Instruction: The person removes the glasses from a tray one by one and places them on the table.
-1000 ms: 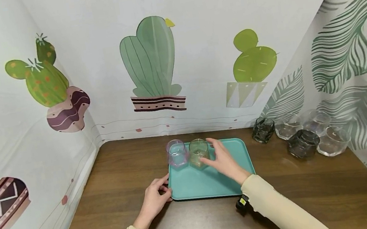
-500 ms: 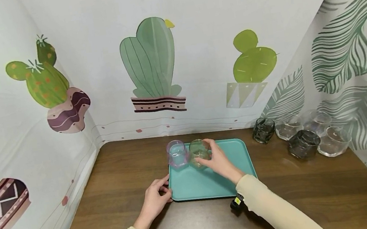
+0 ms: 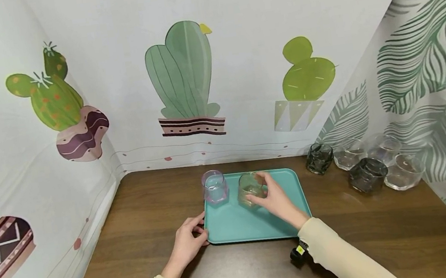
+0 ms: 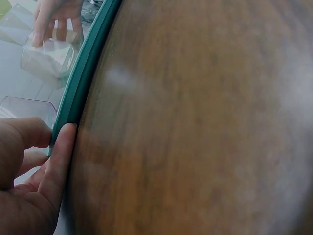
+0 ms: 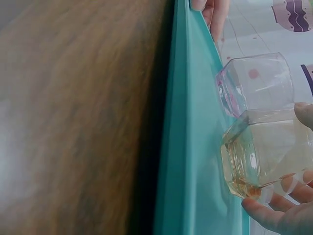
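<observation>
A turquoise tray (image 3: 243, 228) lies on the table. My left hand (image 3: 187, 242) pinches its left edge near the front corner; in the left wrist view, the fingers (image 4: 61, 152) are at the green rim. My right hand (image 3: 276, 200) grips a yellowish faceted tumbler (image 3: 246, 185) over the back middle of the tray, thumb on one side and fingers on the other. Whether its base touches the tray is hard to tell. A pink-tinted tumbler (image 3: 215, 188) stands upright in the tray's back left corner, with a gap between it and the yellowish one.
At the back right of the brown wooden table (image 3: 143, 206) stand a dark tumbler (image 3: 319, 158), another dark tumbler (image 3: 368, 175) and several clear ones (image 3: 405, 171). A cactus-print cloth (image 3: 249, 145) hangs behind the table.
The yellowish tumbler first stayed beside the pink one, then my right hand shifted it to the right and slightly nearer, opening a gap. The left hand and tray have not moved.
</observation>
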The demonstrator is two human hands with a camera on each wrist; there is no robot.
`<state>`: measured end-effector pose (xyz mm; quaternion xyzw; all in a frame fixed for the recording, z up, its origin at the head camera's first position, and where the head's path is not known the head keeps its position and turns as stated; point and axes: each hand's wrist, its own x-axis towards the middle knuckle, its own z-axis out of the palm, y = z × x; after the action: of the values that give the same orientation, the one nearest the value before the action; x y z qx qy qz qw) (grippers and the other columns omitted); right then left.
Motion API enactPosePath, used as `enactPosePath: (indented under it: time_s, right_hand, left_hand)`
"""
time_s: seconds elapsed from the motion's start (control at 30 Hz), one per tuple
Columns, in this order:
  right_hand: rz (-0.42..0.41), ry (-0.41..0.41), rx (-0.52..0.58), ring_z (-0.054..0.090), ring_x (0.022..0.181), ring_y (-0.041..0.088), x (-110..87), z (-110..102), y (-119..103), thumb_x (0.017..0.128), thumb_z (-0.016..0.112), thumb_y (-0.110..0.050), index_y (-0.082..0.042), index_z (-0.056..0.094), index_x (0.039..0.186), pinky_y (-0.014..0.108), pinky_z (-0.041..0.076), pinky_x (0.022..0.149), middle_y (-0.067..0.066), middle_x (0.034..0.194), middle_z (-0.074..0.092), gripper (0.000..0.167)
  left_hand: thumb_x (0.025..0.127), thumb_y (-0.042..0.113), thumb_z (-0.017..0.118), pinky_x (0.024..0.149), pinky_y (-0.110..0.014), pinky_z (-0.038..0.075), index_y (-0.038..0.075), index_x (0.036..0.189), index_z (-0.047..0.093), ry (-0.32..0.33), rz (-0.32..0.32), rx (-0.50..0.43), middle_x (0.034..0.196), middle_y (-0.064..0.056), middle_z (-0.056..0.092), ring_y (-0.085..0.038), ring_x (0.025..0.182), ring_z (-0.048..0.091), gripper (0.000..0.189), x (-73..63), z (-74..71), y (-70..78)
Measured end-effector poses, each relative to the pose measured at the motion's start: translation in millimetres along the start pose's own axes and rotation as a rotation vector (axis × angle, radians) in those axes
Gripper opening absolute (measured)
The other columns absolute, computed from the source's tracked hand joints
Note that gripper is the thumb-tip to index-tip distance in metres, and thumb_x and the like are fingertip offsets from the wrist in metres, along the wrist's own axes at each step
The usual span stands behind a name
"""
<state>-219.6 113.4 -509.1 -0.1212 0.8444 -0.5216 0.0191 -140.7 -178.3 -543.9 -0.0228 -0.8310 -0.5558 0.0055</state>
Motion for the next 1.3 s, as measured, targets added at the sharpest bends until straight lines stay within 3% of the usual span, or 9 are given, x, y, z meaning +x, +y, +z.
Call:
enactPosePath:
  time_s: [0.47, 0.7, 1.0, 1.3]
  right_hand:
    - [0.006, 0.032, -0.042, 0.048, 0.139, 0.038, -23.8, -31, 11, 0.091, 0.083, -0.032, -0.006, 0.039, 0.152, 0.057, 0.050, 0.109, 0.020, 0.151, 0.048, 0.081]
    - [-0.018, 0.075, -0.067, 0.050, 0.138, 0.040, -34.6, -47, 16, 0.091, 0.083, -0.027, -0.006, 0.041, 0.151, 0.058, 0.052, 0.107, 0.020, 0.150, 0.051, 0.076]
    - [0.033, 0.093, -0.071, 0.045, 0.140, 0.044, -47.2, -71, 22, 0.093, 0.081, -0.031, -0.003, 0.035, 0.154, 0.062, 0.049, 0.109, 0.023, 0.153, 0.045, 0.081]
    - [0.050, 0.150, -0.111, 0.047, 0.137, 0.046, -54.9, -97, 29, 0.095, 0.079, -0.026, 0.000, 0.034, 0.153, 0.063, 0.050, 0.106, 0.029, 0.149, 0.048, 0.078]
  left_hand:
    - [0.088, -0.013, 0.068, 0.060, -0.026, 0.064, -0.003, 0.142, 0.061, 0.002, -0.011, 0.002, 0.111, -0.013, 0.062, -0.014, 0.084, 0.062, 0.055, -1.1, -2.3, -0.9]
    - [0.088, -0.013, 0.068, 0.060, -0.026, 0.064, -0.003, 0.141, 0.061, 0.008, -0.014, 0.009, 0.111, -0.014, 0.062, -0.014, 0.083, 0.063, 0.055, -0.8, -2.3, 0.6]
    - [0.089, -0.013, 0.068, 0.060, -0.026, 0.064, -0.004, 0.142, 0.061, 0.002, -0.016, 0.002, 0.112, -0.014, 0.062, -0.016, 0.084, 0.062, 0.054, -0.7, -1.8, -0.2]
    - [0.088, -0.013, 0.067, 0.059, -0.026, 0.064, -0.006, 0.140, 0.061, -0.004, 0.027, -0.005, 0.111, -0.017, 0.062, -0.012, 0.081, 0.062, 0.053, -1.6, -0.6, 0.1]
